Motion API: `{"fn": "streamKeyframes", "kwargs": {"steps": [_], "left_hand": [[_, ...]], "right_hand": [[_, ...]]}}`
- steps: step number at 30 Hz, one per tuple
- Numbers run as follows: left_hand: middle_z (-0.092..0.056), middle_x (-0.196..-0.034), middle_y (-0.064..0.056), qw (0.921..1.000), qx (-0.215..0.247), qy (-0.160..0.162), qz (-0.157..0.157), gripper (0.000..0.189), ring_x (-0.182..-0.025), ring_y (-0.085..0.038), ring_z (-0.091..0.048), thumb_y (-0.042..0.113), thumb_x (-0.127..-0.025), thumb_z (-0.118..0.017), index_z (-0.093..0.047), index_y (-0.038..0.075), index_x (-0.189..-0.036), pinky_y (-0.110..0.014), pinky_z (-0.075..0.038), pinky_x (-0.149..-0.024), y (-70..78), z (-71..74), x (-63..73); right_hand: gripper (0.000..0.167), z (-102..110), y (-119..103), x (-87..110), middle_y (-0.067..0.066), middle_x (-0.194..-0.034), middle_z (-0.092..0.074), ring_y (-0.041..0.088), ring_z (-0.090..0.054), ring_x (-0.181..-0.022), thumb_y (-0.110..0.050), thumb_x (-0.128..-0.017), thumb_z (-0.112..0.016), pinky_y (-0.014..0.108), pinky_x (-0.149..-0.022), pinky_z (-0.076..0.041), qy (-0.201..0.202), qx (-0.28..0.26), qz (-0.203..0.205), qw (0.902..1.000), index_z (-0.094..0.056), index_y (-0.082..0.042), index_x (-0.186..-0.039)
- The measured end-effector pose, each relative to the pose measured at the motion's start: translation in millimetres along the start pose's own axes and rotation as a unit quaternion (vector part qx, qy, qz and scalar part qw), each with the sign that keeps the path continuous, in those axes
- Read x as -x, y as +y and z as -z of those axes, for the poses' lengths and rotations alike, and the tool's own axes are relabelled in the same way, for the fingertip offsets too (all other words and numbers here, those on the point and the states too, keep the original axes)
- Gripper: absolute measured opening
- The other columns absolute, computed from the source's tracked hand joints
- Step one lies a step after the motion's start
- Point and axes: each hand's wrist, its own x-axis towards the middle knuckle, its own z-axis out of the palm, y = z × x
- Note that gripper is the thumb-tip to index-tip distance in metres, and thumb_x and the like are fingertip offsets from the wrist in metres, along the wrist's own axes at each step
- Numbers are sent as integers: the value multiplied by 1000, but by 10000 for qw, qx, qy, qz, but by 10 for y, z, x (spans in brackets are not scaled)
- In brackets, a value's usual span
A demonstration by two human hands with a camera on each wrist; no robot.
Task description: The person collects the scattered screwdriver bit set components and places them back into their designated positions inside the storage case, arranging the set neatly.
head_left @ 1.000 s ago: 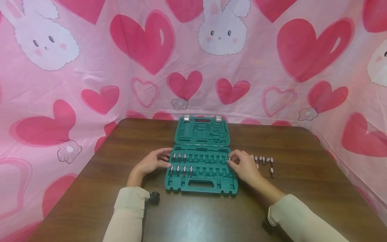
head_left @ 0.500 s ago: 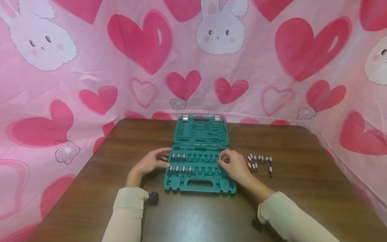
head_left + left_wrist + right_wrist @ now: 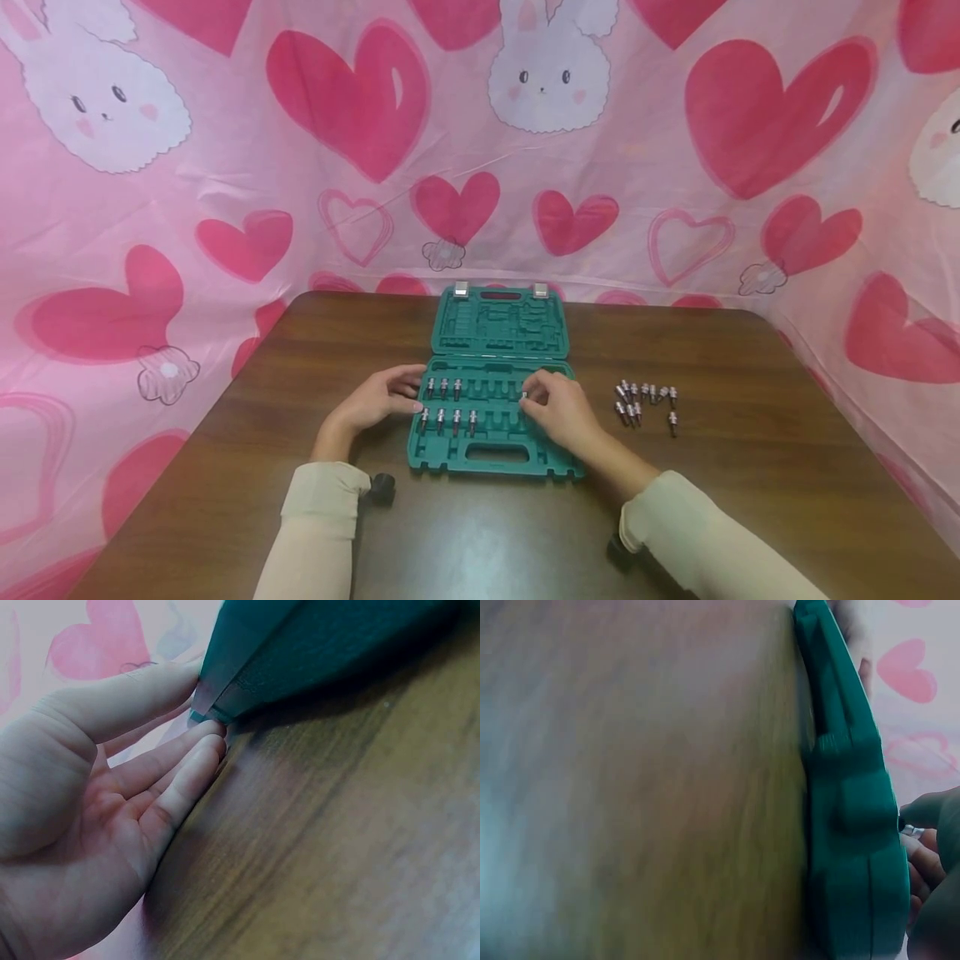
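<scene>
A green plastic socket case (image 3: 442,459) lies open on the wooden table, lid folded back. My left hand (image 3: 375,404) rests at its left side; in the left wrist view the thumb (image 3: 142,697) touches the upper rim, with the other fingers loosely extended low along the side. Between thumb and fingertips my right hand (image 3: 562,414) pinches a small silver bit socket (image 3: 524,396), mostly hidden by the fingers, over the right part of the back row. Three bit sockets (image 3: 444,387) stand at the left of that row, and several more (image 3: 456,422) at the left of the front row.
Several loose bit sockets (image 3: 633,412) lie on the table (image 3: 750,467) to the right of the case, one (image 3: 673,423) apart from the others. The case lid (image 3: 501,323) reaches toward the back table edge. A pink heart-patterned cloth (image 3: 630,150) hangs behind.
My right hand has moved left over the case with the pinched bit socket, from the right rim to further along the back row. The left hand has stayed at the case's left side.
</scene>
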Motion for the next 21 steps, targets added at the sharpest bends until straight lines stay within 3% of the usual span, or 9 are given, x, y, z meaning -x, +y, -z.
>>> {"fn": "streamKeyframes", "kwargs": {"steps": [11,21], "left_hand": [[-58,-125,-13,10000,-19,-4,-70,64,-111,-30,-55,17,-86,-75,-47,10,-143,-50,-44,-97,3,-1,6],[-57,-127,-15,9999,50,-44,-144,66,-112,-33,-54,16,-86,-75,-46,7,-144,-51,-43,-97,17,-10,15]], "right_hand": [[12,-198,-142,-38,-7,-79,-59,13,-54,-78,-17,-85,-75,35,-69,-47,-72,49,215,9997,-66,-16,-92],[11,-311,-249,-65,-6,-80,-59,15,-54,-77,-17,-87,-74,35,-68,-47,-206,-242,96,9994,-67,-14,-95]]}}
